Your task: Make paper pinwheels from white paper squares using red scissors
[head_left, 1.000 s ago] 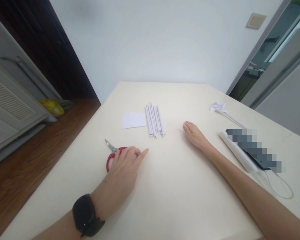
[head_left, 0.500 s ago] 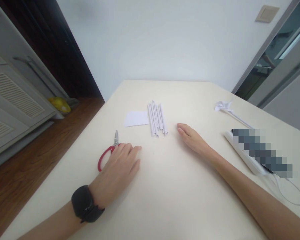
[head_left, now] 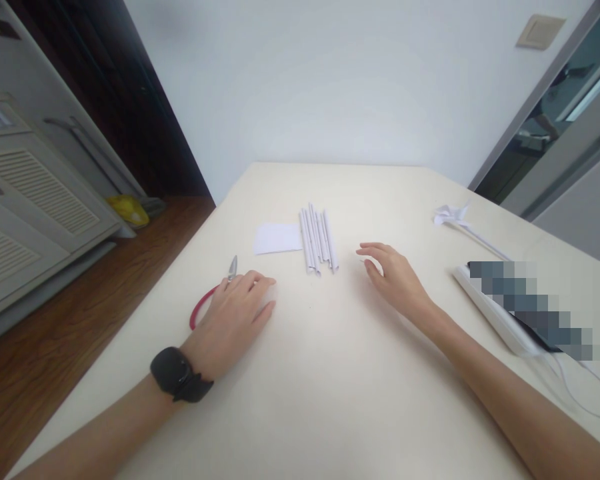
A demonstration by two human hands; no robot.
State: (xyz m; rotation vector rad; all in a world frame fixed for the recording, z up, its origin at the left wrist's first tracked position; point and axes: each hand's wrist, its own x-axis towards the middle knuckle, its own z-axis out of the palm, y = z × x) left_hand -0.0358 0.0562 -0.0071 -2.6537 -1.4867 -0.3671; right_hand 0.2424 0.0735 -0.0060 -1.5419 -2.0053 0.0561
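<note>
My left hand [head_left: 235,313], with a black watch on the wrist, lies on the handles of red scissors [head_left: 200,312] on the cream table [head_left: 330,387]. Its fingers are curled over the handles, and the blade tip pokes out beyond them, pointing away from me. My right hand [head_left: 395,277] hovers just right of a row of several rolled white paper tubes [head_left: 319,240]. Its fingers are apart, slightly bent, and hold nothing. A small white paper sheet [head_left: 278,238] lies left of the tubes.
A white folded paper pinwheel on a stick [head_left: 450,215] lies at the far right. A white power strip [head_left: 495,313] with a cable [head_left: 585,393] sits near the right edge. A louvred cabinet [head_left: 30,200] and a yellow object [head_left: 126,208] stand on the floor to the left.
The scissors have swung round under my left hand, so the blade now points away from me. My left index finger has folded in. My right hand has lifted off the table and its fingers have bent.
</note>
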